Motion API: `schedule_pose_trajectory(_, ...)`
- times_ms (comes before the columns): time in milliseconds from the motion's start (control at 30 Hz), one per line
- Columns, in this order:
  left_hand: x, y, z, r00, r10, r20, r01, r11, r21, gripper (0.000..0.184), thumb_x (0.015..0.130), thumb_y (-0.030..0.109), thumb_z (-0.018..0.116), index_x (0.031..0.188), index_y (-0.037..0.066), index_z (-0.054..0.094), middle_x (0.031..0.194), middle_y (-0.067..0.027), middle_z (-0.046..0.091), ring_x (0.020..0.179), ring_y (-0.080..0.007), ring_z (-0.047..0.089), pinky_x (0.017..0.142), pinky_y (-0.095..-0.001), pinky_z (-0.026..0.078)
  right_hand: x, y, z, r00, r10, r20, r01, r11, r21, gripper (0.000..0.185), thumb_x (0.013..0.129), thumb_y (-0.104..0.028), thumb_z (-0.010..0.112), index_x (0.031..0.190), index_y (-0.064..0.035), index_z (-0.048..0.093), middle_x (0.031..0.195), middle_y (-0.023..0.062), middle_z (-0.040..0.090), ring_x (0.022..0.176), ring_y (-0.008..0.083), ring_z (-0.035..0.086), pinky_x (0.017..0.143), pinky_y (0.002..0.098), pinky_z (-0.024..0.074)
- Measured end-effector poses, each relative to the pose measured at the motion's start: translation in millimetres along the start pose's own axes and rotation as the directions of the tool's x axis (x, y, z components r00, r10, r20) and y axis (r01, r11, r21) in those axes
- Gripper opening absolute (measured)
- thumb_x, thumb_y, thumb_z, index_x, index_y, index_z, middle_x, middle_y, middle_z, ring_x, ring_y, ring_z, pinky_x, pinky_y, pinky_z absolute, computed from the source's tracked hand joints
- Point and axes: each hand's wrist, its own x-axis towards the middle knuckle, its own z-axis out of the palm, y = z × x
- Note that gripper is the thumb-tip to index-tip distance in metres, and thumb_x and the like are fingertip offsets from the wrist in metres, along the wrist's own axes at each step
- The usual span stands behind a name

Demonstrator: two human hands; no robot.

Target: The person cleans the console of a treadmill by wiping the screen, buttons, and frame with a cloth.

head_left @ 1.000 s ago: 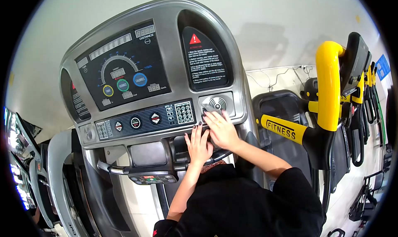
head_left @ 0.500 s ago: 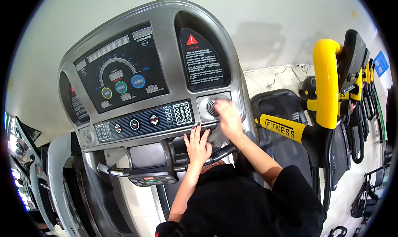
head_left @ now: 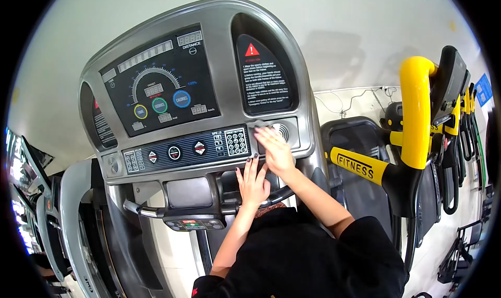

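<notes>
My right hand lies over the right end of the treadmill console, left of the round speaker grille. Beneath its fingertips pokes out a small piece of grey cloth, pressed against the panel; most of it is hidden by the hand. My left hand rests with fingers stretched out on the console's lower edge, just below the number buttons. The strip of speed buttons and the dark display are to the left of both hands.
A black handlebar with a small control box runs below the console. To the right stands a machine with a yellow FITNESS arm. Another grey treadmill is at the left. Loose cables lie along the wall.
My right hand has moved left from the speaker grille to the panel beside the number buttons, uncovering part of the grille. My left hand keeps its place on the console edge.
</notes>
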Motion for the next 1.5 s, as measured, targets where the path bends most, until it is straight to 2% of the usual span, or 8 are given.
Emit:
schedule_pose_trajectory(200,2,-8,-16,0.993,0.016,0.12,-0.005,0.996,-0.084,0.05,0.071,0.01,0.06,0.121,0.005,0.05,0.135,-0.0179,0.043,0.13,-0.0372,0.035,0.107,-0.0575,0.017,2,-1,17,0.975,-0.143,0.169,0.156,0.985,-0.067,0.04,0.065,0.003,0.057,0.105,-0.0017,0.064,0.117,0.0126,0.061,0.114,0.0291,0.055,0.102,0.0432,0.0387)
schedule_pose_trajectory(400,5,-28,-52,0.965,-0.155,-0.211,0.162,0.987,0.016,0.053,0.069,0.008,0.056,0.122,0.004,0.051,0.132,-0.018,0.046,0.125,-0.0372,0.04,0.105,-0.0519,0.028,-5,-6,7,0.997,0.051,0.05,-0.037,0.966,-0.255,0.051,0.071,0.009,0.048,0.121,-0.0011,0.055,0.13,0.0147,0.052,0.123,0.0347,0.045,0.105,0.0489,0.0313)
schedule_pose_trajectory(767,16,-15,-88,0.973,-0.224,0.062,0.213,0.965,0.152,0.052,0.072,0.011,0.058,0.124,0.006,0.052,0.136,-0.0126,0.044,0.13,-0.0282,0.037,0.106,-0.0594,0.021,39,-34,56,0.955,-0.158,0.252,0.173,0.984,-0.038,0.055,0.069,0.01,0.05,0.123,0.002,0.05,0.131,0.0165,0.05,0.124,0.0332,0.045,0.108,0.0455,0.0292)
schedule_pose_trajectory(933,14,-29,-96,0.973,-0.187,0.138,0.172,0.979,0.112,0.052,0.073,0.01,0.058,0.125,0.006,0.051,0.138,-0.0116,0.042,0.132,-0.0255,0.035,0.105,-0.0591,0.023,56,-27,49,0.997,-0.03,0.078,0.042,0.987,-0.157,0.055,0.069,0.012,0.045,0.123,0.0004,0.052,0.129,0.0157,0.052,0.123,0.0327,0.046,0.106,0.049,0.0298)
schedule_pose_trajectory(1067,8,-30,-93,0.972,-0.161,0.17,0.149,0.986,0.081,0.06,0.073,0.016,0.059,0.131,0.004,0.045,0.14,-0.0153,0.039,0.134,-0.0284,0.031,0.107,-0.0573,0.021,45,-41,63,0.908,-0.151,0.391,0.204,0.974,-0.097,0.054,0.069,0.009,0.047,0.121,-0.0034,0.055,0.128,0.0132,0.054,0.121,0.0304,0.049,0.107,0.0462,0.0308)
schedule_pose_trajectory(1233,11,-28,-100,0.974,-0.15,0.171,0.143,0.988,0.049,0.059,0.073,0.012,0.059,0.13,0.005,0.046,0.14,-0.014,0.04,0.133,-0.028,0.033,0.106,-0.0568,0.024,63,-39,46,0.98,0.015,0.198,0.048,0.949,-0.311,0.055,0.07,0.009,0.046,0.123,-0.0054,0.054,0.128,0.0109,0.055,0.123,0.0257,0.048,0.107,0.0607,0.0177)
schedule_pose_trajectory(1333,11,-25,-99,0.979,-0.135,0.153,0.132,0.991,0.031,0.057,0.072,0.009,0.058,0.128,0.006,0.047,0.138,-0.0145,0.041,0.132,-0.029,0.034,0.105,-0.0556,0.026,54,-41,48,0.993,0.072,0.097,-0.038,0.946,-0.322,0.061,0.072,0.008,0.046,0.131,-0.0052,0.046,0.135,0.0134,0.047,0.127,0.0302,0.042,0.108,0.0592,0.016)
schedule_pose_trajectory(1500,11,-33,-102,0.952,-0.09,0.294,0.087,0.996,0.023,0.07,0.067,0.017,0.068,0.13,0.001,0.042,0.143,-0.0199,0.03,0.136,-0.0337,0.024,0.105,-0.0594,0.023,42,-50,73,0.957,0.064,0.282,0.044,0.931,-0.362,0.066,0.072,-0.004,0.054,0.136,-0.0052,0.037,0.142,0.0135,0.038,0.128,0.0329,0.039,0.102,0.0684,0.0136)
